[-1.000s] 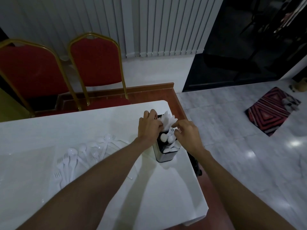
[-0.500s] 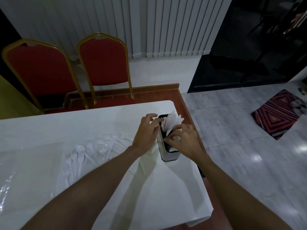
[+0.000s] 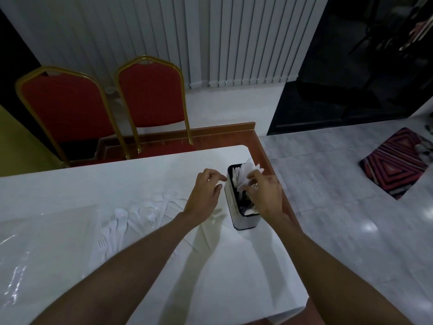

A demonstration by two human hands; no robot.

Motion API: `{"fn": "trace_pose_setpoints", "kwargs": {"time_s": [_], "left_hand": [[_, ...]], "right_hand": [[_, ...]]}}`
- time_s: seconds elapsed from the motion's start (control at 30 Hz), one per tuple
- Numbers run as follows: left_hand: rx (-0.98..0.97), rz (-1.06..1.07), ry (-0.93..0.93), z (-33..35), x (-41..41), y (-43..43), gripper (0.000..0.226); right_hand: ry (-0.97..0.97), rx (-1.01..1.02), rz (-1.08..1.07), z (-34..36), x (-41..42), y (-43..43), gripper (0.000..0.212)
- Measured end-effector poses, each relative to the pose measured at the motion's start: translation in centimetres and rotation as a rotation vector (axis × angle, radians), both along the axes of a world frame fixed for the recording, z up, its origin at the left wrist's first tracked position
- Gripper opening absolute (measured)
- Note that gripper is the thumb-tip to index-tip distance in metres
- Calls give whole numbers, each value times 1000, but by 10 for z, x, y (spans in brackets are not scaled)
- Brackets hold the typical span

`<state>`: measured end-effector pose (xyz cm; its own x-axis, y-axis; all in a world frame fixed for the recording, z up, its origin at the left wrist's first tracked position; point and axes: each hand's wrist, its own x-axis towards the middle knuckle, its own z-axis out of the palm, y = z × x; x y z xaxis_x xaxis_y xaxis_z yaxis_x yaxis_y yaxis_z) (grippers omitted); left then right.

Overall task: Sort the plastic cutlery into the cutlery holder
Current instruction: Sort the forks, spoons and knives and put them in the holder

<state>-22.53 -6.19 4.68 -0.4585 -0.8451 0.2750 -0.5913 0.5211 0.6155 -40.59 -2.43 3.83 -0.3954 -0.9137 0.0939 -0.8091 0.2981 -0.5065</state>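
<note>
1. Left hand (image 3: 206, 195), loosely curled and empty, is just left of the cutlery holder (image 3: 244, 220) on the table (image 3: 164, 174).
2. Right hand (image 3: 266, 195) pinches white cutlery (image 3: 246, 174) inside it.
3. A second ago the left hand covered its rim.

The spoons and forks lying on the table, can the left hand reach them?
Probably yes. The left hand holds nothing and hovers beside the cutlery holder, and the loose spoons and forks lie just to its left with nothing between.
</note>
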Motion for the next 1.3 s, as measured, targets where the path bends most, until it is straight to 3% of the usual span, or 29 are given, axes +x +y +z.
{"fn": "trace_pose_setpoints", "kwargs": {"time_s": [0.2,0.57,0.8,0.93,1.03,1.3], "left_hand": [[72,-48,0,-5,4,1,24],[259,-99,-52,-15,-10,2,23],[298,-102,-59,-16,-12,4,23],[298,-100,-50,-17,-8,3,23],[311,-78,-52,-19,-4,1,23],[365,-159,-109,-24,-2,1,30]], "right_hand": [[152,-39,40,-1,-6,5,12],[4,-348,-42,54,-18,23,15],[96,-235,84,32,-22,34,11],[-11,-257,-19,35,-27,34,11],[19,-242,-21,38,-35,31,13],[171,-150,182,5,-23,39,8]]}}
